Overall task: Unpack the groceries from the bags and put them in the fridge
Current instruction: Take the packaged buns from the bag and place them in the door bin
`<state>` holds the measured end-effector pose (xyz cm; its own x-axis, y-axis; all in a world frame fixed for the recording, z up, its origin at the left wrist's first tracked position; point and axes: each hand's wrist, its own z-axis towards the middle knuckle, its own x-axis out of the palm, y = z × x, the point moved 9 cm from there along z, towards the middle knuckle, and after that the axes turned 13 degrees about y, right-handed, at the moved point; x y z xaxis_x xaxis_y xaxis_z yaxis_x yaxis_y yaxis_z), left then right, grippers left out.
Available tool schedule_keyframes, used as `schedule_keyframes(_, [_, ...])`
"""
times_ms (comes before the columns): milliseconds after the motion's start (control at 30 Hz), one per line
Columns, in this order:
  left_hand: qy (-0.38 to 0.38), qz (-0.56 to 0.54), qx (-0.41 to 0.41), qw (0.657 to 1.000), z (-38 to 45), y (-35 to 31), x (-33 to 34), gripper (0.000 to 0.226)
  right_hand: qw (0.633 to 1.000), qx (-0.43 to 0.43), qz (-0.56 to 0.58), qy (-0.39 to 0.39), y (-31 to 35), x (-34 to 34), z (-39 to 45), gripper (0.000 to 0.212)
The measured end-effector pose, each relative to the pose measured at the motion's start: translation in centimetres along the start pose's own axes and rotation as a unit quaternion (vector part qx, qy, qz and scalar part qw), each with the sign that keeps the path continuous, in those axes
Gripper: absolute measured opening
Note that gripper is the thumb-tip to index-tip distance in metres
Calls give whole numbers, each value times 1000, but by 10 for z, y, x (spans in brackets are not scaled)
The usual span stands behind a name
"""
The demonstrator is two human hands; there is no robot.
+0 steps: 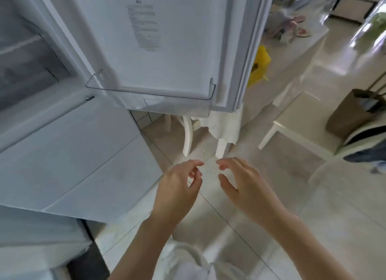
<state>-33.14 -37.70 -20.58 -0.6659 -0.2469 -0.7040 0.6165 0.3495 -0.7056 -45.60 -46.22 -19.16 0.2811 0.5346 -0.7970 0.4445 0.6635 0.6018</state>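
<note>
Both hands are out in front, over the tiled floor (344,206), and neither one is holding anything. The left hand (177,187) has its fingers loosely bent, the forefinger close to the thumb. The right hand (246,185) is just beside it, fingers spread and gently curved, palm down; the two sets of fingertips nearly meet but stay apart. Up and to the left of the hands, the fridge (69,150) stands with its upper door (167,45) swung wide, a clear door shelf (150,102) along its bottom edge, nothing visible in it. Beyond that door's far edge a yellow bag (259,66) sits on the floor. Over at the right edge of the room a brown paper bag (351,112) rests on a chair (296,116). White table legs (188,133) show under the door.
</note>
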Motion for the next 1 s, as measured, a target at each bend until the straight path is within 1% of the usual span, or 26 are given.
schedule_keyframes(200, [84, 2, -11, 996, -17, -24, 98, 22, 996, 79, 44, 13, -81, 0, -75, 28])
schedule_keyframes(300, [122, 13, -12, 992, -9, -32, 126, 23, 991, 120, 65, 5, -116, -3, -100, 27])
schedule_keyframes(433, [144, 24, -29, 989, 24, -36, 149, 22, 983, 163, 81, 11, -162, -11, -106, 26])
schedule_keyframes(600, [176, 27, -33, 983, 82, -46, 178, 23, 977, 193, 90, 6, -218, -30, -77, 24])
schedule_keyframes(700, [201, 31, -28, 979, 130, -58, 193, 22, 975, 204, 87, 7, -250, -50, -40, 25])
schedule_keyframes(900, [242, 34, -11, 970, 223, -88, 215, 22, 974, 213, 65, 44, -292, -90, 37, 30])
schedule_keyframes(1000, [247, 45, -8, 968, 264, -98, 224, 22, 974, 214, 64, 44, -318, -108, 67, 30])
